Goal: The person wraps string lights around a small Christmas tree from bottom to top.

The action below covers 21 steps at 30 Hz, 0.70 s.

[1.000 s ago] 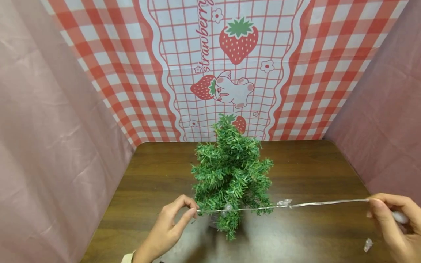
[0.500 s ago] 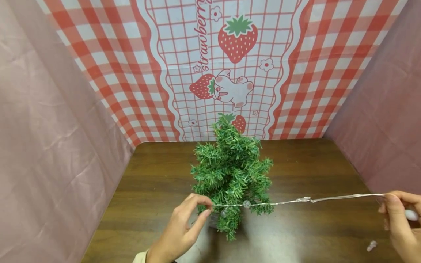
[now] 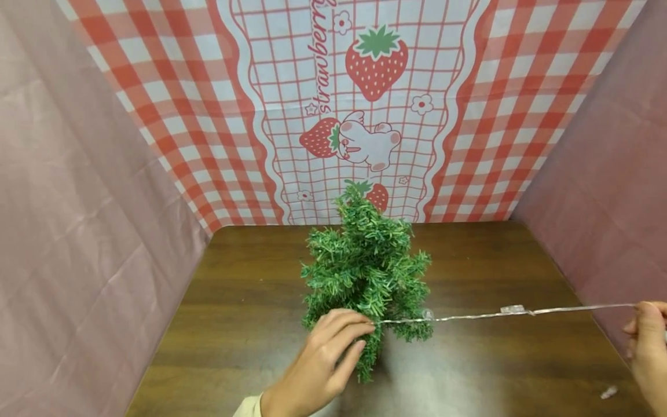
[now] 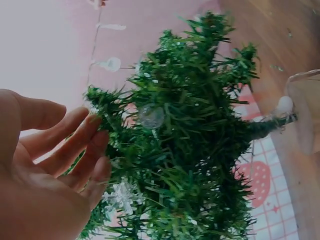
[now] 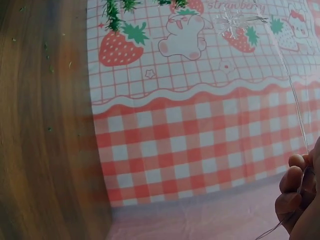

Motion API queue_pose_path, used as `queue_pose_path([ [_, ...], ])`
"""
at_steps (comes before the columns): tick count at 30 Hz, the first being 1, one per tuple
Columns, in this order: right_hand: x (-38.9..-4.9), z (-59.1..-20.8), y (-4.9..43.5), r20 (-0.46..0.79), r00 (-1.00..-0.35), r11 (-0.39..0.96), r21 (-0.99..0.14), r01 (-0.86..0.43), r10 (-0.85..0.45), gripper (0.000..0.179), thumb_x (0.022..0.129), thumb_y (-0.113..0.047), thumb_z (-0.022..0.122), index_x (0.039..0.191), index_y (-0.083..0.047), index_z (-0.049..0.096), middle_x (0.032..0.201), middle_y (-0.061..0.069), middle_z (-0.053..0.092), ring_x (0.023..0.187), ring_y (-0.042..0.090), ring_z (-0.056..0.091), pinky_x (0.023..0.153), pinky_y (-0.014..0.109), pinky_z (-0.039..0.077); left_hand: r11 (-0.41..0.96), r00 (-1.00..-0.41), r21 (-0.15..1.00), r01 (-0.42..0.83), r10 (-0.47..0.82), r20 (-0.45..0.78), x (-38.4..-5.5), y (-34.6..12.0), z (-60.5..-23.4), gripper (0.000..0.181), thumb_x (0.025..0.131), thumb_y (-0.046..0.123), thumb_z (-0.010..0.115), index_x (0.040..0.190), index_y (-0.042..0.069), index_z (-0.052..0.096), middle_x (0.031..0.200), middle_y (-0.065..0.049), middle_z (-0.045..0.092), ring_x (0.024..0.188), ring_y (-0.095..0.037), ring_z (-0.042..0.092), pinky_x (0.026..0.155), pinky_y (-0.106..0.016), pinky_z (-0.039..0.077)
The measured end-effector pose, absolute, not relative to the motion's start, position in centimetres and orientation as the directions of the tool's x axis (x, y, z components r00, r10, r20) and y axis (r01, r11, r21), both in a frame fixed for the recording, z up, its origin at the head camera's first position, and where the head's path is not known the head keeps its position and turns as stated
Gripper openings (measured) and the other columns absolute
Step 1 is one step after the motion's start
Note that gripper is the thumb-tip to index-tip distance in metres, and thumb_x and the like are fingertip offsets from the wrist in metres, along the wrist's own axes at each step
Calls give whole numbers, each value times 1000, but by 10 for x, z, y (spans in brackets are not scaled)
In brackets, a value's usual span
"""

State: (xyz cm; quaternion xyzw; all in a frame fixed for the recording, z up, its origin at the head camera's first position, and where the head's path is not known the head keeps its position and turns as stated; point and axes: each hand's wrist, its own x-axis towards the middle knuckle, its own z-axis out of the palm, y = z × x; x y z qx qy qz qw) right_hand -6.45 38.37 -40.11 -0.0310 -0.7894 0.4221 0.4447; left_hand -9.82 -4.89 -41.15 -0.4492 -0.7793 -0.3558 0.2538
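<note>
A small artificial Christmas tree [image 3: 365,249] stands mid-table. A clear string of lights [image 3: 469,317] stretches taut from its front to my right hand [image 3: 651,353], at the right edge. That hand pinches the wire; in the right wrist view, its fingers curl round the strand, below a clear snowflake [image 5: 232,22]. My left hand [image 3: 318,365] lies at the front of the tree, fingertips at the wire and thumb apart in the left wrist view. That view shows a clear ball [image 4: 151,116] and another snowflake [image 4: 122,196] among the branches. My left hand partly hides the lower branches.
The brown wooden table [image 3: 234,324] carries a few green crumbs. A red and white strawberry cloth [image 3: 365,145] hangs behind it, with pink cloths [image 3: 94,249] at the sides. A small clear piece [image 3: 608,392] shows at lower right, beside my right hand.
My left hand has moved right across the front of the tree, its fingers straighter. My right hand has moved right, drawing the wire along with its clear ornaments.
</note>
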Motion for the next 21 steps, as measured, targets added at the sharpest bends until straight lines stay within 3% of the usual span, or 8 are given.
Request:
queue_pose_path([
  [2, -66, -401, 382, 659, -601, 664, -699, -265, 453, 34, 92, -1, 42, 61, -12, 46, 43, -11, 37, 33, -1, 30, 29, 20, 18, 366, -464, 305, 879, 515, 721, -98, -48, -412, 28, 84, 6, 57, 112, 12, 58, 119, -1, 52, 112, -16, 46, 96, -31, 36],
  [8, -73, -405, 392, 675, -638, 695, -658, -291, 371, 42, 97, -8, 30, 59, -23, 40, 40, -18, 30, 30, -3, 23, 26, 18, 13, 386, -462, 290, 876, 496, 736, -98, -54, -414, 26, 84, 5, 56, 110, 9, 59, 123, -6, 50, 114, -22, 45, 98, -32, 36],
  [15, -78, -409, 396, 587, -663, 662, -727, -181, 464, 43, 98, -8, 27, 59, -23, 38, 40, -17, 28, 31, -3, 22, 28, 18, 15, 289, -521, 434, 853, 442, 731, -97, -70, -409, 30, 85, 0, 55, 113, 11, 56, 120, -5, 51, 109, -18, 50, 89, -24, 43],
  [21, -78, -411, 400, 539, -681, 647, -752, -126, 495, 41, 98, -10, 28, 60, -21, 40, 42, -15, 31, 34, -4, 26, 33, 19, 20, 165, -403, 371, 914, 250, 880, -102, -86, -379, 19, 81, -10, 51, 94, -1, 61, 92, -10, 61, 80, -19, 60, 71, -22, 49],
])
